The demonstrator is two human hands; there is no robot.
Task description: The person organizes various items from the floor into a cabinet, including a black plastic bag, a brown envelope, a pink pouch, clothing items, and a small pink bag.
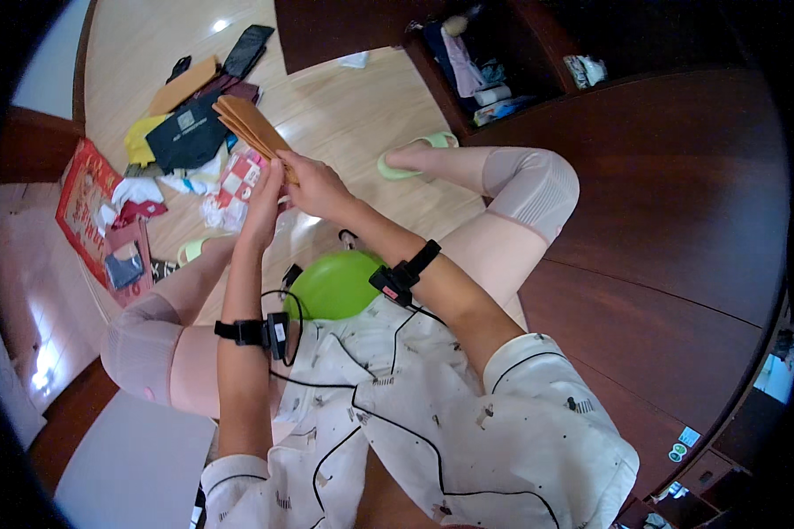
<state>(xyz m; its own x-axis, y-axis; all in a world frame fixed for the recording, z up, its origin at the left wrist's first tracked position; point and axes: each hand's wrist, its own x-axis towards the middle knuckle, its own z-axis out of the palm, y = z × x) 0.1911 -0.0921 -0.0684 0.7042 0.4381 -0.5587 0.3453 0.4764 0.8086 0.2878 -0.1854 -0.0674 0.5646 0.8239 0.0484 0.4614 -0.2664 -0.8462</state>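
Note:
A folded brown paper bag [250, 125] is held out in front of me, its layered end pointing up and left. My right hand [318, 185] is closed around its lower right end. Close beside it, my left hand [266, 203] grips the same end from the left, fingers upright and partly hidden. Just beyond the paper bag lies a black bag [185, 137] with a pale print. A red-and-white checked plastic bag [240, 176] rests on the floor next to my left hand.
More bags are spread at the far left: a yellow one [141, 141], an orange-brown one [185, 84] and a large red one [86, 207]. Between my legs is a green rounded seat [335, 286]. A dark wooden cabinet [644, 185] stands to the right, with an open compartment [490, 75].

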